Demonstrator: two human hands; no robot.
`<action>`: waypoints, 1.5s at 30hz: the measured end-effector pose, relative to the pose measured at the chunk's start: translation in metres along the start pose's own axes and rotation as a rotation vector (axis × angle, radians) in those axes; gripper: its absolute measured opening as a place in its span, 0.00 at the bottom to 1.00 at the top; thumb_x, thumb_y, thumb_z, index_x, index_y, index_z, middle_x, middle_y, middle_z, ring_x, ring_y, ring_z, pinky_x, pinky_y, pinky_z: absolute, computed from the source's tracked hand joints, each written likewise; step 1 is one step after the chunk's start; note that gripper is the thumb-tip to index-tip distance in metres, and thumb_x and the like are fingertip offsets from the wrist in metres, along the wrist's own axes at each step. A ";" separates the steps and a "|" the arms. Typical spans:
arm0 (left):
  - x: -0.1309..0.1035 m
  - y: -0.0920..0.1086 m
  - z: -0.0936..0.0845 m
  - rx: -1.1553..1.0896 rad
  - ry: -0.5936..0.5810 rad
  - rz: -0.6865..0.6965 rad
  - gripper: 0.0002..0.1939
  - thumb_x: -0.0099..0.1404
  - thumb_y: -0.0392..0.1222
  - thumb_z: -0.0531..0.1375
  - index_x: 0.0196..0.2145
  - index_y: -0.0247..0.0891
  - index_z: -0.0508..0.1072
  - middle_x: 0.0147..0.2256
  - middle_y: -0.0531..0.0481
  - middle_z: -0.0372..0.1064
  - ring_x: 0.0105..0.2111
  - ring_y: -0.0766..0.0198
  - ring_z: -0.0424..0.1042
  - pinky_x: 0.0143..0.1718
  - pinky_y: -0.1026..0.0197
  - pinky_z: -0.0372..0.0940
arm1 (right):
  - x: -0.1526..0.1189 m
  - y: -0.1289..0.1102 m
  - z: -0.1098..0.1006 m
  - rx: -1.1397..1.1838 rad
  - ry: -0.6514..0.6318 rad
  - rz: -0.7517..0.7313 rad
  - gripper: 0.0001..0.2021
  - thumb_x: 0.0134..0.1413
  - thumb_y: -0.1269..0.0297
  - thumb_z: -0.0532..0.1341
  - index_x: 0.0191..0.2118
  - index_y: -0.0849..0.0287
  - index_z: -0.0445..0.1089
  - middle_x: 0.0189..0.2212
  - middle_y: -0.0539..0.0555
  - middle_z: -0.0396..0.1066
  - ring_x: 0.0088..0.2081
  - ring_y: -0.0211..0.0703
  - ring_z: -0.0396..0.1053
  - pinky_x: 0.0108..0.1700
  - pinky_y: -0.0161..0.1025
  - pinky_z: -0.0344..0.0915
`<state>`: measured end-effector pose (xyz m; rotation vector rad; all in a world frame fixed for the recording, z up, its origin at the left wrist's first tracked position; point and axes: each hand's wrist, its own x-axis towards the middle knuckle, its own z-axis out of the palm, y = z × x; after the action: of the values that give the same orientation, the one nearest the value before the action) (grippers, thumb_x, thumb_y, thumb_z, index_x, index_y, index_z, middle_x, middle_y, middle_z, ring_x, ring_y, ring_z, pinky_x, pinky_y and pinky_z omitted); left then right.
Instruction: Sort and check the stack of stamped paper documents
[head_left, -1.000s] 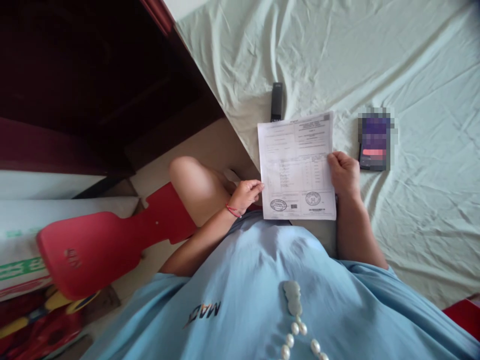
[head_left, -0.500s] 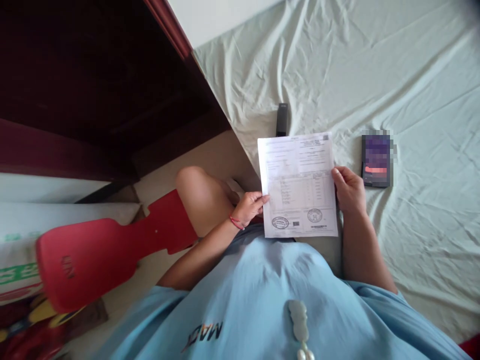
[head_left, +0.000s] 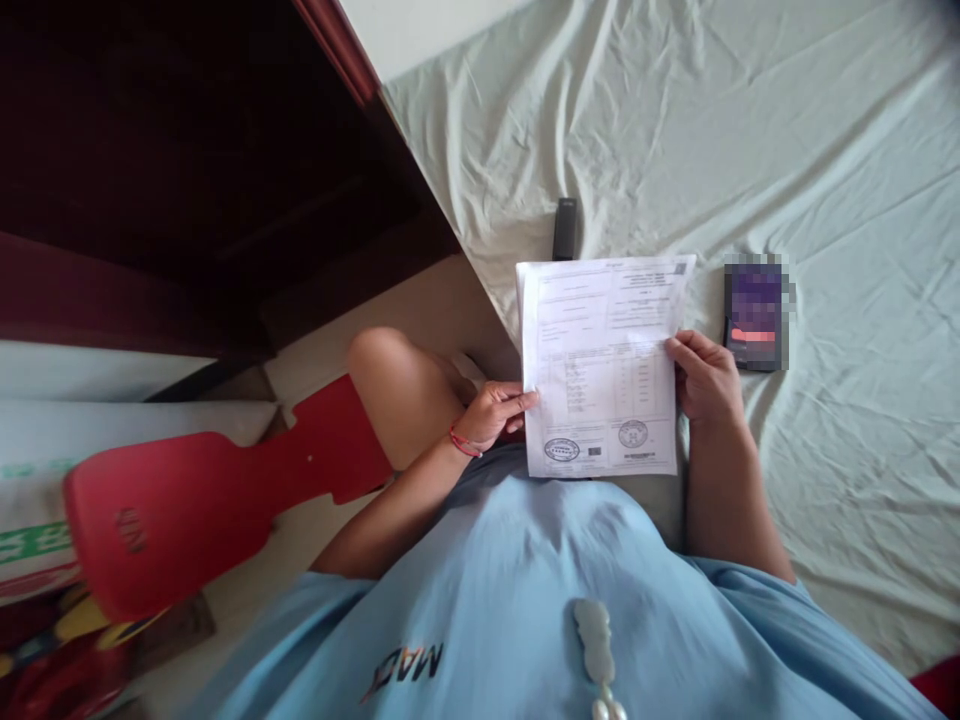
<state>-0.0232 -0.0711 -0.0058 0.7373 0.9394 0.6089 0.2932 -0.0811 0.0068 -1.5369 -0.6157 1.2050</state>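
Note:
I hold a printed white document [head_left: 600,360] with tables and two round stamps in front of me, over the edge of a bed. My left hand [head_left: 493,412], with a red string at the wrist, pinches the sheet's left edge. My right hand [head_left: 703,376] grips the right edge, thumb on top. The top right corner of the paper fans out, so there may be more than one sheet.
A phone [head_left: 753,314] with a lit screen lies on the pale green sheet [head_left: 825,150] just right of the paper. A small black device [head_left: 564,228] lies beyond the paper. A dark wooden bed frame [head_left: 225,180] and a red plastic stool [head_left: 195,500] stand at left.
The view shifted slightly down then steadied. The paper's top right corner has spread wider to the right; both hands keep their grip.

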 end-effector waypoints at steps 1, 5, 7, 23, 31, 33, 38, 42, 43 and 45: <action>0.000 0.001 0.000 0.000 0.000 -0.007 0.25 0.50 0.58 0.79 0.27 0.30 0.82 0.21 0.51 0.67 0.18 0.75 0.54 0.16 0.66 0.45 | 0.000 0.000 0.000 -0.024 0.007 -0.003 0.18 0.41 0.48 0.77 0.31 0.53 0.74 0.21 0.45 0.67 0.22 0.36 0.61 0.24 0.36 0.59; 0.003 0.002 0.000 0.015 0.030 -0.043 0.25 0.49 0.57 0.79 0.25 0.30 0.81 0.22 0.49 0.69 0.19 0.75 0.54 0.16 0.66 0.45 | 0.001 0.005 -0.001 -0.131 0.014 -0.056 0.16 0.47 0.48 0.73 0.32 0.53 0.74 0.23 0.47 0.68 0.23 0.38 0.61 0.26 0.38 0.59; 0.005 0.000 -0.001 0.022 0.058 -0.063 0.26 0.47 0.58 0.79 0.24 0.30 0.80 0.22 0.48 0.70 0.18 0.75 0.55 0.16 0.66 0.44 | 0.002 0.009 -0.002 -0.162 0.011 -0.074 0.15 0.49 0.48 0.72 0.33 0.53 0.75 0.24 0.47 0.70 0.24 0.38 0.63 0.28 0.39 0.61; 0.007 -0.007 0.002 -0.017 0.113 -0.122 0.31 0.41 0.60 0.81 0.25 0.29 0.79 0.24 0.47 0.72 0.17 0.77 0.54 0.16 0.66 0.41 | 0.003 0.012 -0.003 -0.339 0.065 -0.144 0.15 0.56 0.48 0.70 0.34 0.56 0.78 0.25 0.49 0.72 0.26 0.39 0.64 0.28 0.36 0.60; 0.007 -0.013 -0.003 0.004 0.124 -0.070 0.32 0.46 0.65 0.79 0.25 0.32 0.74 0.22 0.54 0.65 0.16 0.78 0.52 0.17 0.66 0.40 | 0.006 0.016 -0.006 -0.378 0.069 -0.167 0.14 0.58 0.49 0.68 0.34 0.55 0.78 0.25 0.49 0.71 0.27 0.40 0.64 0.28 0.37 0.60; 0.008 -0.015 -0.005 0.020 0.117 -0.057 0.32 0.47 0.66 0.78 0.26 0.32 0.74 0.22 0.53 0.65 0.17 0.78 0.52 0.17 0.66 0.40 | 0.007 0.017 -0.006 -0.379 0.068 -0.164 0.14 0.58 0.48 0.68 0.34 0.55 0.78 0.26 0.49 0.71 0.27 0.40 0.64 0.28 0.37 0.60; 0.009 -0.020 -0.007 0.076 0.123 -0.015 0.35 0.49 0.70 0.76 0.26 0.33 0.72 0.21 0.55 0.60 0.17 0.77 0.52 0.18 0.67 0.41 | 0.008 0.020 -0.008 -0.381 0.070 -0.174 0.15 0.59 0.47 0.68 0.34 0.55 0.78 0.25 0.50 0.71 0.27 0.41 0.64 0.27 0.37 0.61; 0.009 -0.023 -0.008 0.129 0.130 0.009 0.37 0.51 0.73 0.74 0.26 0.34 0.71 0.21 0.55 0.60 0.18 0.76 0.53 0.18 0.67 0.43 | 0.008 0.020 -0.008 -0.384 0.070 -0.182 0.15 0.59 0.47 0.68 0.34 0.55 0.78 0.26 0.50 0.72 0.27 0.41 0.65 0.27 0.37 0.62; 0.009 -0.023 -0.008 0.141 0.129 0.012 0.37 0.51 0.74 0.74 0.26 0.34 0.70 0.21 0.56 0.60 0.18 0.76 0.53 0.18 0.67 0.43 | 0.007 0.020 -0.008 -0.384 0.074 -0.180 0.15 0.59 0.48 0.68 0.34 0.55 0.78 0.26 0.50 0.72 0.27 0.40 0.65 0.27 0.37 0.62; 0.009 -0.024 -0.010 0.163 0.121 0.016 0.37 0.53 0.75 0.73 0.26 0.35 0.70 0.21 0.56 0.59 0.17 0.76 0.53 0.18 0.67 0.43 | 0.007 0.019 -0.007 -0.383 0.081 -0.181 0.14 0.59 0.48 0.69 0.34 0.55 0.78 0.26 0.50 0.72 0.27 0.40 0.65 0.27 0.38 0.62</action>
<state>-0.0239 -0.0761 -0.0327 0.8606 1.1051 0.6011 0.2983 -0.0846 -0.0136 -1.7921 -0.9507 0.9171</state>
